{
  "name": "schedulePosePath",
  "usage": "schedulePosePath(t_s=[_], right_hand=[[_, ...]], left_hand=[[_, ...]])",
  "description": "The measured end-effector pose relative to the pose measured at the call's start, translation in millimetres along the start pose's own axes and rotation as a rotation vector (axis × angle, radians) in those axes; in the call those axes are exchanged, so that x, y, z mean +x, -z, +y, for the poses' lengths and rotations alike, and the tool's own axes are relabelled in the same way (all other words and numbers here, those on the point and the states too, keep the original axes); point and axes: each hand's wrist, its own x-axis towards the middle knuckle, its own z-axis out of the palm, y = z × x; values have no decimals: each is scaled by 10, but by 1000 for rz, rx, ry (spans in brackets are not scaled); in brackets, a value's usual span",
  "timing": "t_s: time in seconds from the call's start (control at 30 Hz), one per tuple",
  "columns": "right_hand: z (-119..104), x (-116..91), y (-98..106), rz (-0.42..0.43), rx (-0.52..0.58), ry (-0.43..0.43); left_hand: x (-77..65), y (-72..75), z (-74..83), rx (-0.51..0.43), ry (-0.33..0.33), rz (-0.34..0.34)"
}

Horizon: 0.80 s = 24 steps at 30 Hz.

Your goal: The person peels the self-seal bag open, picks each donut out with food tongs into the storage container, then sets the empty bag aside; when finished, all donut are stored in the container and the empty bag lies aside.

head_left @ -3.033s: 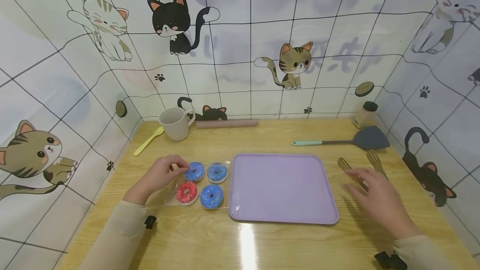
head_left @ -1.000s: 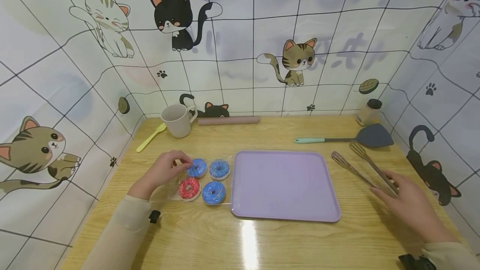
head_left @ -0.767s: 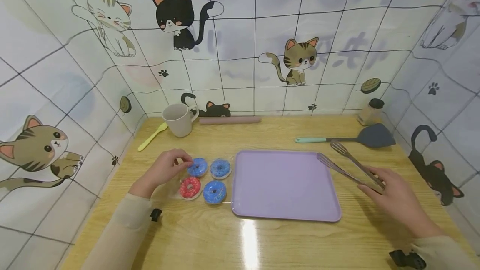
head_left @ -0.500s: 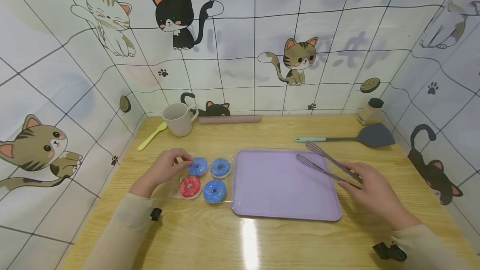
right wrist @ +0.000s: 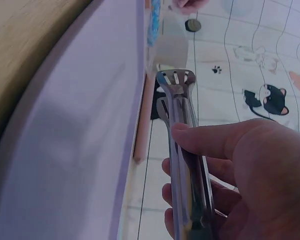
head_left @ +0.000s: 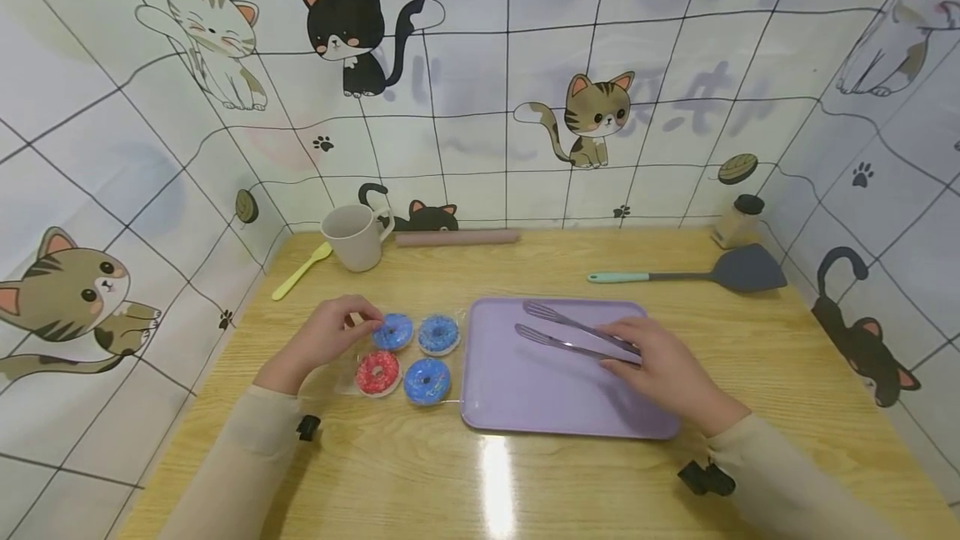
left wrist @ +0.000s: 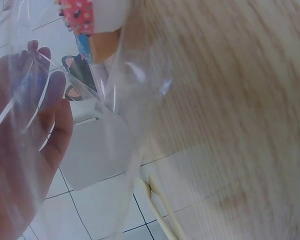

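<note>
My left hand (head_left: 324,336) pinches the edge of a clear plastic bag (left wrist: 110,145) beside the upper-left blue donut. On the clear plastic lie three blue donuts (head_left: 427,382) and a red one (head_left: 377,373) with white sprinkles. My right hand (head_left: 663,369) grips metal tongs (head_left: 553,342), thumb on one arm and fingers round the other. The slotted tips of the tongs (right wrist: 176,80) point left over the purple tray (head_left: 510,407), spread slightly apart. Nothing is between the tips.
At the back left stand a grey mug (head_left: 354,242) and a yellow spoon (head_left: 300,272). A pinkish rod (head_left: 457,237) lies along the wall. A spatula (head_left: 746,269) with a mint handle rests at back right, near a black-capped jar (head_left: 737,223). Cat-print tile sheeting surrounds the table.
My right hand has picked up the tongs from the right of the table and carried them left over the tray. My left hand has stayed at the bag.
</note>
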Motion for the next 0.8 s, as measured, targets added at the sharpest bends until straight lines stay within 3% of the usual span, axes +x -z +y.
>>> schedulePosePath(t_s=[0.2,0.53,0.8], right_hand=[[-186,171,-123,-23,33,96],[-396,361,-240,-128,2,113],[-459,455,-350,-136,-19,139]], left_hand=[[-4,-3,7,-13,32,-4],[-18,-3,14,-26,67,-11],[18,5,15,-26,54,-11]])
